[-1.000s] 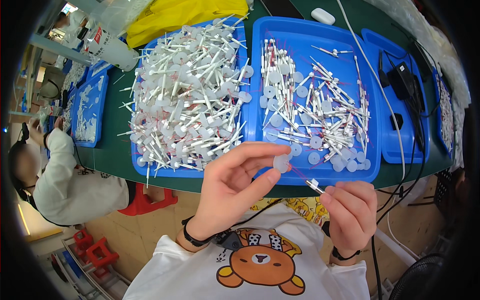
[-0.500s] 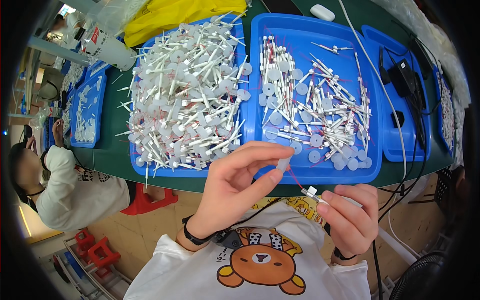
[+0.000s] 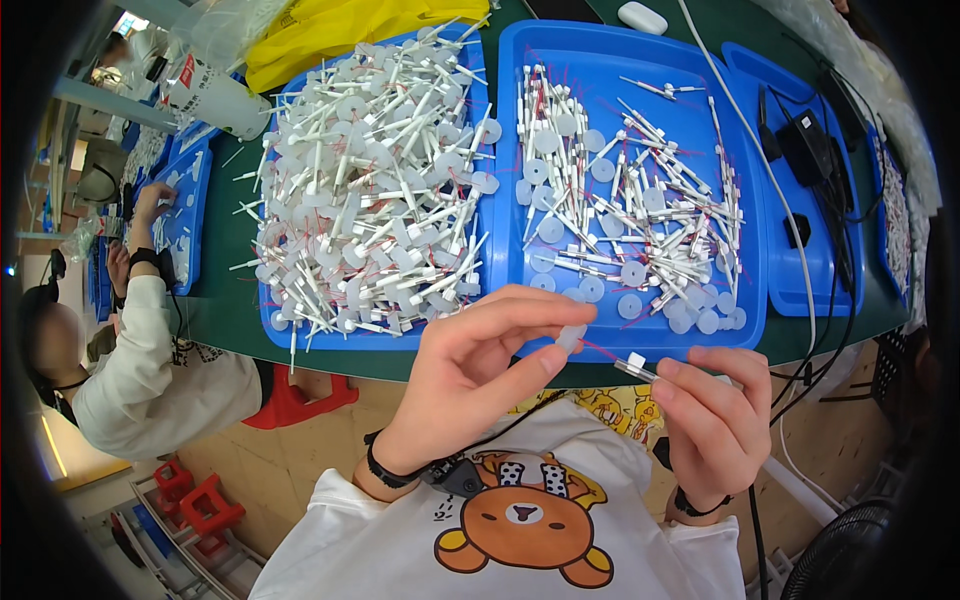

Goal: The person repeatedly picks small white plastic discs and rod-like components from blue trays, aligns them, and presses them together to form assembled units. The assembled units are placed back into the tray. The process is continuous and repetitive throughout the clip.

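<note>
Left hand (image 3: 478,375) is pinching a small white disc (image 3: 570,337) between thumb and fingertips, fingers curled in, mostly closed around it. Right hand (image 3: 712,420) is gripping a thin white stick (image 3: 637,367) between thumb and forefinger, other fingers folded down. A red wire (image 3: 603,351) is running from the disc to the stick tip, so the two pieces are sitting near each other but apart. Both are being held just below the table edge, in front of the middle tray (image 3: 640,70) and above the person's white shirt.

Left tray (image 3: 283,335), blue, is holding a dense heap of white sticks with discs and red wires, piled over most of its floor. Middle tray, blue, is holding a thinner scatter: loose white discs toward the left and near edge, sticks with red wires lying crosswise in the centre and right. Right tray (image 3: 800,285), blue, is holding a black adapter (image 3: 806,146) and black cables; a white cable (image 3: 760,165) is crossing it and the middle tray and dropping off the table.

All trays are sitting on a green table (image 3: 225,305). A yellow bag (image 3: 330,30) is lying behind the left tray. A co-worker (image 3: 150,370) in white is sitting at far left, hands over another blue tray (image 3: 190,215).
</note>
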A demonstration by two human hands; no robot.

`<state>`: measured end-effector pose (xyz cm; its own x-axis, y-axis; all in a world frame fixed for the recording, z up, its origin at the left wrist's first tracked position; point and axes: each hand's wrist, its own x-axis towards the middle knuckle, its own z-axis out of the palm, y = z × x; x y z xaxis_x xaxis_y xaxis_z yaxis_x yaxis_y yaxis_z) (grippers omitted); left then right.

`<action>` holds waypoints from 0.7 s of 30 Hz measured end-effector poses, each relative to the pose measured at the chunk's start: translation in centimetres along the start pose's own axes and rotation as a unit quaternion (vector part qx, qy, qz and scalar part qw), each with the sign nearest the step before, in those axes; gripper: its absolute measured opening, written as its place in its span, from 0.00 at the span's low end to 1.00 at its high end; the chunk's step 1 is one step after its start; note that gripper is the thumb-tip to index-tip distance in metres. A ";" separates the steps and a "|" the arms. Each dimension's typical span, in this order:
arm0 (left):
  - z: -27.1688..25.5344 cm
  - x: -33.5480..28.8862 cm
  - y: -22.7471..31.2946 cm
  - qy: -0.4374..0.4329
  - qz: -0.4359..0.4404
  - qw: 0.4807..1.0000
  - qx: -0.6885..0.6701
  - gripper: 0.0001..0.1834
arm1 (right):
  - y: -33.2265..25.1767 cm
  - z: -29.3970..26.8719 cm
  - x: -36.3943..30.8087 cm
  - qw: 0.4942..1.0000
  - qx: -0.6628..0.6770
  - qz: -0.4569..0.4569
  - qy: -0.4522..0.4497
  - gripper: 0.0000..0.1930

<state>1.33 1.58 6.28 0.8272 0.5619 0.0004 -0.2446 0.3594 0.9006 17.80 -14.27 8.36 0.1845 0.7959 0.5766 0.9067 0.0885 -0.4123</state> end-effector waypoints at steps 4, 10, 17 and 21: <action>0.1 0.0 -0.2 -0.013 -0.004 1.000 -0.015 0.18 | -0.3 0.1 0.0 1.000 0.023 0.002 -0.010 0.14; 1.1 -0.2 -0.1 -0.014 -0.016 1.000 -0.017 0.19 | -0.4 0.3 0.2 1.000 0.018 -0.007 -0.015 0.17; 1.0 -0.5 0.6 -0.042 -0.025 0.997 0.056 0.19 | -0.1 1.1 0.4 0.999 0.022 -0.046 -0.003 0.18; 0.7 -0.6 1.0 -0.050 0.024 0.983 0.173 0.16 | -0.2 0.9 0.4 0.997 0.042 -0.044 -0.043 0.16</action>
<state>0.98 1.08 7.51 0.8693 0.4888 0.0730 -0.1117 0.0504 0.9925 17.30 -13.43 8.04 0.0689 0.8303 0.5530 0.8826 0.2077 -0.4218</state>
